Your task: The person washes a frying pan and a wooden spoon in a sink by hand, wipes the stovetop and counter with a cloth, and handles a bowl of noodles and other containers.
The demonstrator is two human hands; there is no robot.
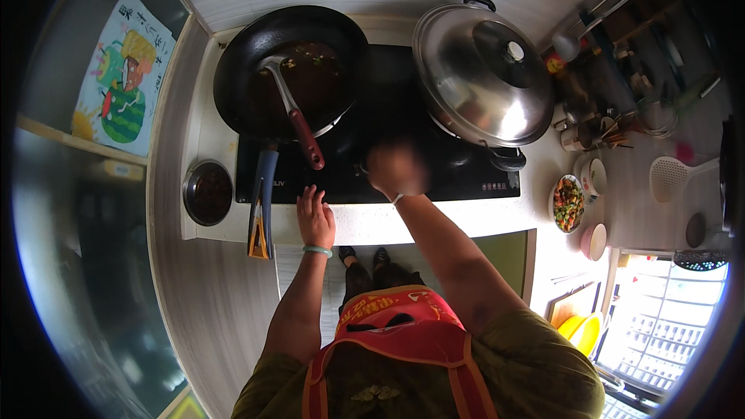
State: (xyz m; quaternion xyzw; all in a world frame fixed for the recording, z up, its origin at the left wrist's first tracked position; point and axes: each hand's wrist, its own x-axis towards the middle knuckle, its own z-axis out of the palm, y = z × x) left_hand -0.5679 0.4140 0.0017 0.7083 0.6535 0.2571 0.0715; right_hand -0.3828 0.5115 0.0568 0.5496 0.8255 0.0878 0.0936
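On the left burner sits a black wok (238, 75) with dark liquid and small bits in it. A metal spatula with a red-brown handle (305, 137) leans in the wok, its handle over the near rim. My left hand (315, 218) rests at the front edge of the black gas stove (378, 90), empty, fingers slightly apart, near that handle. My right hand (398, 169), blurred, is over the front middle of the stove, by a control knob; its fingers are not clear. To its right stands a steel pan under a domed steel lid (454, 64).
A metal bowl of dark food (208, 192) stands left of the stove. Right of it are a plate of chopped vegetables (568, 203), a pink bowl (593, 242) and stacked bowls (594, 177). The wok's blue-grey handle (265, 186) juts past the counter's front edge.
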